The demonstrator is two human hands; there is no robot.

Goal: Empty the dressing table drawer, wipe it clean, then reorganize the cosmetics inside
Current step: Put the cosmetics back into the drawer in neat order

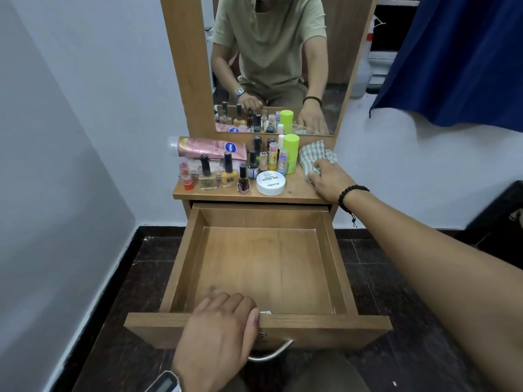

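The wooden drawer (334, 261) is pulled fully out and holds nothing. My left hand (218, 329) grips its front panel, fingers curled over the top edge beside the metal handle (271, 355). On the dressing table top (297, 190) my right hand (329, 179) rests on a green-checked cloth (314, 152) at the right end, fingertips curled onto it. Cosmetics crowd the left part of the top: a pink lotion tube (209, 147), several nail polish bottles (228, 171), a white round jar (270, 182), a lime green stick (291, 152).
A mirror (271, 63) in a wooden frame rises behind the table top and reflects me. White walls stand left and right, a blue curtain (458, 60) hangs at the upper right. The floor below is dark tile (124, 278).
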